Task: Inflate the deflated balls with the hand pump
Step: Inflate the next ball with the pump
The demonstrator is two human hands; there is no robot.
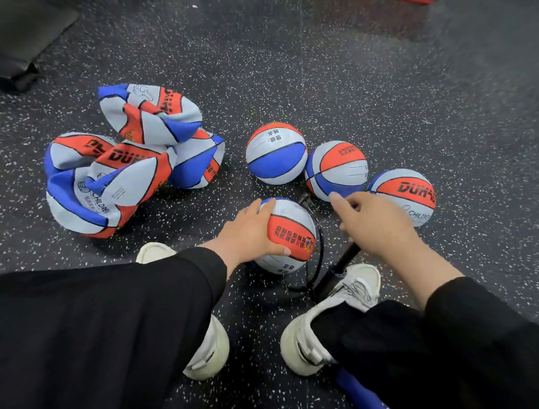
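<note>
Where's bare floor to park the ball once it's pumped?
Free: the speckled floor beyond the three round balls, and right of the far-right ball. Crowded: the flat ball pile on the left, and around the held ball, pump and shoes.

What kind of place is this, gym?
Likely a gym or sports hall: black speckled rubber flooring, a dark padded mat at upper left, and several children's basketballs, one round ball beside a flat pile.
</note>
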